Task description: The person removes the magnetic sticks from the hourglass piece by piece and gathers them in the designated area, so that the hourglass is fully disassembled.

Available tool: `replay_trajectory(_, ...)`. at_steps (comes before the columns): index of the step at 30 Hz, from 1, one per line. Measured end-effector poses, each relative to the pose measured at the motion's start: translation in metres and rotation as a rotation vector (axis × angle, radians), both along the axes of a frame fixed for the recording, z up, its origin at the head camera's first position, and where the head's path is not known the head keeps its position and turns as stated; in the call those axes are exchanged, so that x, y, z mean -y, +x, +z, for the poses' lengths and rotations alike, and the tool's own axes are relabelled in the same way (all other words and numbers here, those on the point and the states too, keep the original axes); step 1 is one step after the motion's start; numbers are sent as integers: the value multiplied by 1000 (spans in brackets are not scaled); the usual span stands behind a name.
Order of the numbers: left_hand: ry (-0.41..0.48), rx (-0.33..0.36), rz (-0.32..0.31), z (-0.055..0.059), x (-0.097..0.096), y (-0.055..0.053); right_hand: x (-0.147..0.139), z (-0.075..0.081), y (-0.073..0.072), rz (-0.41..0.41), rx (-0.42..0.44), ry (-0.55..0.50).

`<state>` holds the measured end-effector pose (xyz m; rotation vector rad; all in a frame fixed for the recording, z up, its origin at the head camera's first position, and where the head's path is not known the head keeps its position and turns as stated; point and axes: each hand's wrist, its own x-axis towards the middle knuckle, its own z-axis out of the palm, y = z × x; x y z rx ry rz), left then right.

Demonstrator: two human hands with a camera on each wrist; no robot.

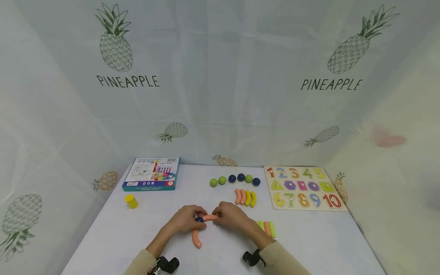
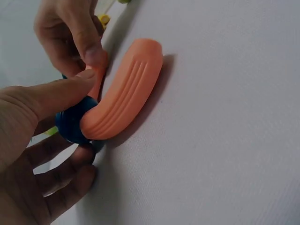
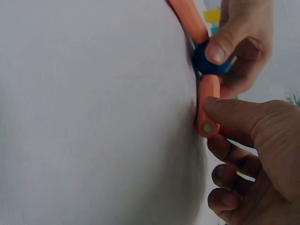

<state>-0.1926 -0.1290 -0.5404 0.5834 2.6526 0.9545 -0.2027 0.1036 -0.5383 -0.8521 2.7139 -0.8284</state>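
Between finger and thumb, my left hand (image 1: 185, 219) holds a dark blue ball (image 1: 199, 219). My right hand (image 1: 231, 216) pinches the far end of a short curved orange rod (image 1: 209, 217), whose other end meets the ball. A second curved orange rod (image 1: 196, 240) extends from the ball toward me; its ridged side shows in the left wrist view, its near end against the ball (image 2: 70, 123). In the right wrist view, the pinched rod (image 3: 209, 89) has a small pale disc in its end face. Fingers partly cover the ball.
Beyond my hands lie several green and blue balls (image 1: 222, 180) and orange and yellow curved rods (image 1: 253, 199). Green and orange sticks (image 1: 272, 229) lie partly behind my right forearm. A number puzzle board (image 1: 299, 205), a boxed set (image 1: 151, 173) and a yellow cylinder (image 1: 131, 201) stand farther out.
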Motion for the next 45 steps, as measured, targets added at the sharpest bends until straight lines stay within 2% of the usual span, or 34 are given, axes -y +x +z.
replay_trajectory(5, 73, -11, -7, -2, -5, 0, 10, -2, 1, -21, -54, 83)
replay_trajectory(13, 59, -37, 15, -6, -8, 1, 8, -4, 4, -81, -66, 157)
replay_trajectory(18, 90, -50, -13, -6, -9, 0, 2, -3, 5, -93, -113, 156)
replay_trajectory(21, 98, -51, -25, -6, -11, -1, -2, 1, 4, -144, -154, 143)
replay_trajectory(25, 93, -48, -28, -7, -13, -1, -14, 10, -4, -262, -195, 120)
replay_trajectory(27, 87, -45, -21, -8, -13, -1, -25, 17, -10, -326, -171, 86)
replay_trajectory(31, 79, -32, -8, -9, -12, 0, -55, 30, -20, -469, -66, -1)
replay_trajectory(36, 81, -16, 6, -9, -12, 1, -96, 35, -29, -621, 11, 2)
replay_trajectory(40, 83, -15, 18, -8, -13, 1, -119, 29, -34, -684, 72, 58)
replay_trajectory(45, 89, -25, 23, -8, -16, 1, -131, 20, -36, -706, 145, 145)
